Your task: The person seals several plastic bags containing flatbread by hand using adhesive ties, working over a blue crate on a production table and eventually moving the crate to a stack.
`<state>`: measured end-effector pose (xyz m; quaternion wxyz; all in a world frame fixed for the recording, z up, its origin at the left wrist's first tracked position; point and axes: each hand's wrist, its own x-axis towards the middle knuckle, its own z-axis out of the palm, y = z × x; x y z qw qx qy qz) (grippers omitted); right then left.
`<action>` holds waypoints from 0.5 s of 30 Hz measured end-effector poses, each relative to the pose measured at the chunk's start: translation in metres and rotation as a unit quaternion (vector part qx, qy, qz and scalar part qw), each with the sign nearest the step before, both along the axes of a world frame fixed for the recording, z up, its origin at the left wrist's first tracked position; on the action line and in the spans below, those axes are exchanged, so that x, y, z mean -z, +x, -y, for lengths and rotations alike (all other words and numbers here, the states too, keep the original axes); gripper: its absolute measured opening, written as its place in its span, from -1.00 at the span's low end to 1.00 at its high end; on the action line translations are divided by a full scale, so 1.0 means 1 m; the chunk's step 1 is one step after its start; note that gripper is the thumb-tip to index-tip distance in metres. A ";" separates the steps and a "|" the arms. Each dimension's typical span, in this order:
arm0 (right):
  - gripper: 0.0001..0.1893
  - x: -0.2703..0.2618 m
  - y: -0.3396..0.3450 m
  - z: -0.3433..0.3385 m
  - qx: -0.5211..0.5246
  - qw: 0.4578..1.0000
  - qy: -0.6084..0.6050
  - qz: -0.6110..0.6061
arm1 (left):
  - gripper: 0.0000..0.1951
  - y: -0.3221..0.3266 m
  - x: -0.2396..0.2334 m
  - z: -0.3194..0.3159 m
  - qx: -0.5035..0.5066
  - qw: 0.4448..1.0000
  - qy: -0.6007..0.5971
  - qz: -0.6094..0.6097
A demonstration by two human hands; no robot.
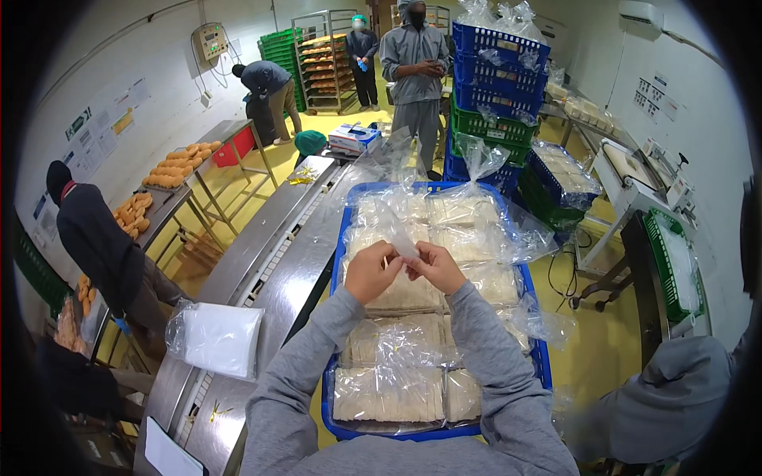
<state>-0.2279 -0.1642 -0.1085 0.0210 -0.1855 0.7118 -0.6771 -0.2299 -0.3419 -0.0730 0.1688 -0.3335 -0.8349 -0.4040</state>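
Observation:
My left hand point(374, 272) and my right hand point(437, 269) meet over a blue plastic crate point(542, 364). Between them they pinch the gathered neck of a clear plastic bag point(394, 229), whose loose end sticks up beyond the fingers. Several clear bags of pale sliced bread point(387, 395) fill the crate side by side. At its far right, one bag has a bunched neck point(480, 162) standing upright. My forearms hide parts of the nearer bags.
Left of the crate runs a steel conveyor table point(286, 262) bearing a pack of plastic bags point(221, 340) and yellow ties point(218, 412). Stacked crates point(499, 89) rise ahead, near a standing person point(415, 77). Another person in a grey hood point(667, 398) is close on the right.

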 end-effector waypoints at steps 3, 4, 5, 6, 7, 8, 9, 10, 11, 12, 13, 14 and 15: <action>-0.80 0.008 -0.001 0.004 0.093 0.985 0.074 -0.128 | -0.81 -0.002 0.002 0.017 -0.075 0.994 0.034 0.066; -0.79 0.010 0.000 0.007 0.136 0.968 0.099 -0.184 | -0.78 -0.007 0.015 0.029 -0.133 0.990 0.046 -0.002; -0.77 0.011 0.002 0.009 0.117 0.979 0.074 -0.151 | -0.74 -0.011 0.028 0.041 -0.189 0.978 0.057 -0.071; -0.76 0.010 0.003 0.013 0.095 0.987 0.048 -0.117 | -0.58 -0.009 0.044 0.055 -0.207 0.972 0.088 0.065; -0.75 0.009 0.003 0.017 0.074 0.993 0.021 -0.085 | -0.54 -0.009 0.065 0.059 -0.193 0.975 0.075 0.085; -0.76 0.019 -0.004 0.010 0.074 0.988 0.088 -0.098 | -0.51 -0.011 0.088 0.060 -0.175 0.977 0.062 0.103; -0.76 0.019 -0.004 0.012 0.104 0.988 0.073 -0.083 | -0.47 -0.006 0.087 0.061 -0.162 0.978 0.049 0.123; -0.76 0.020 -0.002 0.015 0.133 0.987 0.059 -0.068 | -0.43 -0.001 0.087 0.060 -0.138 0.975 0.062 0.161; -0.76 0.020 -0.002 0.017 0.162 0.984 0.045 -0.052 | -0.43 0.002 0.085 0.059 -0.148 0.976 0.021 0.158; -0.77 0.018 -0.003 0.019 0.166 0.983 0.017 -0.075 | -0.43 0.006 0.081 0.058 -0.157 0.975 -0.018 0.155; -0.77 0.008 0.001 0.023 0.156 0.984 0.063 -0.057 | -0.43 0.010 0.080 0.059 -0.170 0.972 -0.054 0.155; -0.76 -0.004 0.006 0.026 0.145 0.983 0.109 -0.039 | -0.43 0.014 0.078 0.062 -0.196 0.957 -0.122 0.176; -0.74 -0.011 0.009 0.029 0.138 0.978 0.153 -0.024 | -0.44 0.016 0.080 0.060 -0.234 0.948 -0.178 0.126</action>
